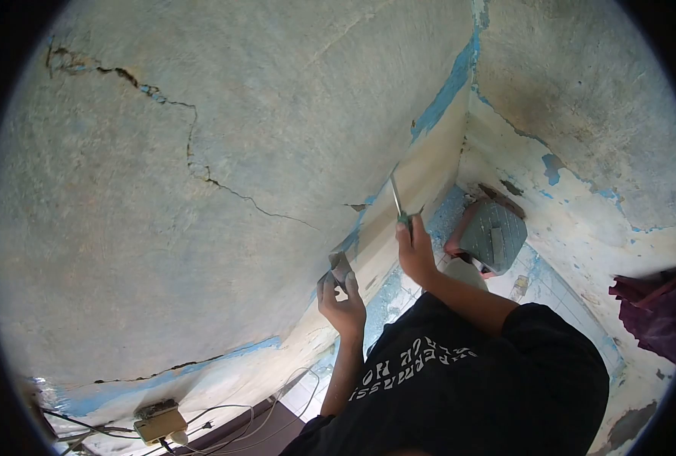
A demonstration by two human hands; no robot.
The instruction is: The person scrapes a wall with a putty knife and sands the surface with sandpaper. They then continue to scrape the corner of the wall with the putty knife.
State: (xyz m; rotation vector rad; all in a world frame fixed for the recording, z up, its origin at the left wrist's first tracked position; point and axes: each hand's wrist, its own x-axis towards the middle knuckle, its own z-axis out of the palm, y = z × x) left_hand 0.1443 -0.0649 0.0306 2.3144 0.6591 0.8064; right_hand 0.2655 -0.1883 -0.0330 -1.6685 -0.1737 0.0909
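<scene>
My right hand (416, 245) is closed around the green handle of a scraper (397, 196). Its narrow metal blade points up and reaches the wall (262, 152) along a strip of flaked blue paint. Lower and to the left, my left hand (342, 304) grips a small, flat grey piece (340, 264) between thumb and fingers, close to the wall. What kind of piece it is, I cannot make out.
A long crack (191, 137) runs across the plaster. Below stands a grey-topped stool (494, 237) on tiles strewn with blue flakes. A socket box (161, 425) with cables is at lower left. Dark red cloth (653, 311) hangs at right.
</scene>
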